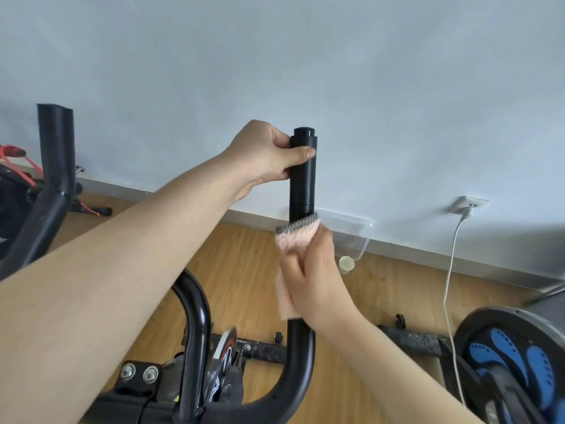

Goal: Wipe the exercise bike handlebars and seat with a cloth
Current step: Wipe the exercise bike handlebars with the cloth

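At the right-hand upright of the black handlebar (302, 185), the left grip (269, 154) is closed round the tube just below its capped top end, thumb across the front and fingers behind. Lower on the same tube, the right grip (315, 280) is wrapped round a pink cloth (295, 240) and presses it against the bar. The cloth encircles the tube with its grey stitched edge uppermost, and a bare stretch of tube shows between the two grips. Below the right grip the tube curves down and left toward the centre clamp (139, 373), which carries two bolts. A second upright (56, 148) of the handlebar stands well apart at far left. On the wooden floor (244, 255), against the wall, lies a clear plastic box (351, 234), with a small cup (346, 264) just beside it. A white cable (449, 270) hangs from a wall socket (467, 205) at right.
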